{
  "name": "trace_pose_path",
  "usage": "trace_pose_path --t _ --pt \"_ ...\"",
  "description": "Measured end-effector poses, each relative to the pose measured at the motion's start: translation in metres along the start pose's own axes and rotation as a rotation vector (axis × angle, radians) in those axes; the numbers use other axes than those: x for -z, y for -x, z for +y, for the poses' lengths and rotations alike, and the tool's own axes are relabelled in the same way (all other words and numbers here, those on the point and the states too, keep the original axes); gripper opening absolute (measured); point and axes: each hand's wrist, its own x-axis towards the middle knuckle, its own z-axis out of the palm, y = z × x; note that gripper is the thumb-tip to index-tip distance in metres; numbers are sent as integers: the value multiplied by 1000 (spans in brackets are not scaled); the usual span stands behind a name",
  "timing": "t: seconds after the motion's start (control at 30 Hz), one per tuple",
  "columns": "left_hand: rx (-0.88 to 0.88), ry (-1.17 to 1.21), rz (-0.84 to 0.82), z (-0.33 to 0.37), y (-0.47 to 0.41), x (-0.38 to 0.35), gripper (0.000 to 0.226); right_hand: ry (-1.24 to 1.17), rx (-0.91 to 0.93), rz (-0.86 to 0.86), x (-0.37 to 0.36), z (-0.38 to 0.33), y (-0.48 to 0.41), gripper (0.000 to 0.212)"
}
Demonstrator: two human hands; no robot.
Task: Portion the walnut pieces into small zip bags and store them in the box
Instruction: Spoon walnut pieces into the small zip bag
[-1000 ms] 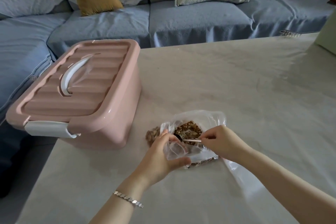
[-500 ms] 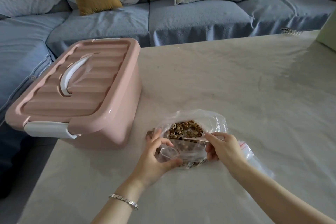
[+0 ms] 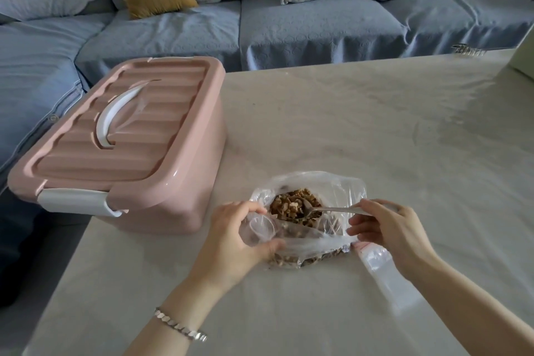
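A large clear plastic bag [image 3: 338, 188] lies open on the table, with brown walnut pieces [image 3: 291, 204] inside it. My right hand [image 3: 387, 228] pinches the handle of a metal spoon [image 3: 332, 209], whose bowl sits in the walnuts. My left hand [image 3: 234, 237] grips a small clear zip bag [image 3: 261, 230] by its mouth, just in front of the big bag. Under my right wrist lies another small zip bag [image 3: 381, 266] with a red strip. The pink storage box [image 3: 121, 139] stands at the left with its lid on and its white latch down.
The pale marble-look table [image 3: 375, 130] spreads to the right and far side. A blue sofa [image 3: 289, 29] with yellow and pale cushions runs behind and to the left. A pale green object [image 3: 524, 58] sits at the table's far right edge.
My right hand has drawn back to the right and the spoon's bowl now lies in the walnuts. My left hand has shifted its grip on the small bag's mouth.
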Motion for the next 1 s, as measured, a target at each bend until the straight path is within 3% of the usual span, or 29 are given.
trace_pose_path --t 0.17,0.27,0.4,0.57,1.0 --pt "40 58 44 17 -3 9 47 -79 -58 -11 13 -8 1 19" --pt "59 -12 -13 25 -10 7 43 -117 -65 -13 20 -15 4 18" --pt "68 -66 -105 37 -23 2 56 -138 2 0 29 -41 11 22" --pt "75 -122 -231 54 -33 -6 54 -38 87 -41 33 -69 21 23" --pt "-23 -228 -220 67 -34 -22 62 219 206 -139 12 -79 29 25"
